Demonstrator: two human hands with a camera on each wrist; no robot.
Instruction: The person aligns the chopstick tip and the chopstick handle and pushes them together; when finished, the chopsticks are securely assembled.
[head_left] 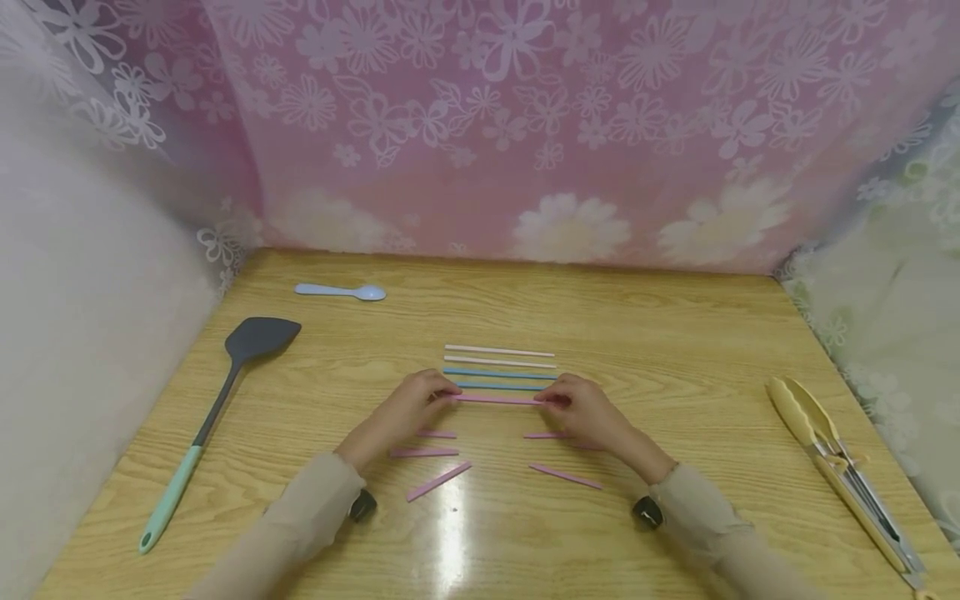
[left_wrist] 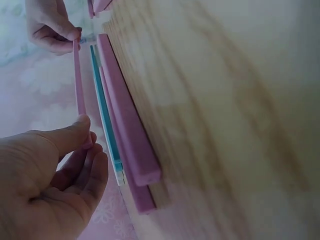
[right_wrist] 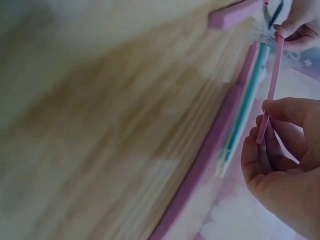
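1. We see the left hand (head_left: 408, 408) pinching the left end of a pink stick (head_left: 498, 400) with its thumb and fingers.
2. We see the right hand (head_left: 588, 410) pinching the same stick near its right end, also with thumb and fingers.
3. The pink stick is in the middle, between the two hands, and we see it held up off the table (head_left: 675, 333).
4. Just to the far side of it, we see two blue sticks (head_left: 501, 374) lying side by side.
5. Farther still, we see two white sticks (head_left: 499, 351) in the same kind of row.
6. On the near side, by the left hand, we find three left pink sticks (head_left: 439, 481); the nearest one lies on a slant.
7. By the right hand we find right pink sticks (head_left: 566, 476), and the hand hides some of them.
8. Far to the left we see a spoon (head_left: 345, 292), and nearer, a spatula (head_left: 217, 407).
9. On the right we see tongs (head_left: 855, 502).
10. A pink flowered cloth (head_left: 525, 125) hangs at the far edge.
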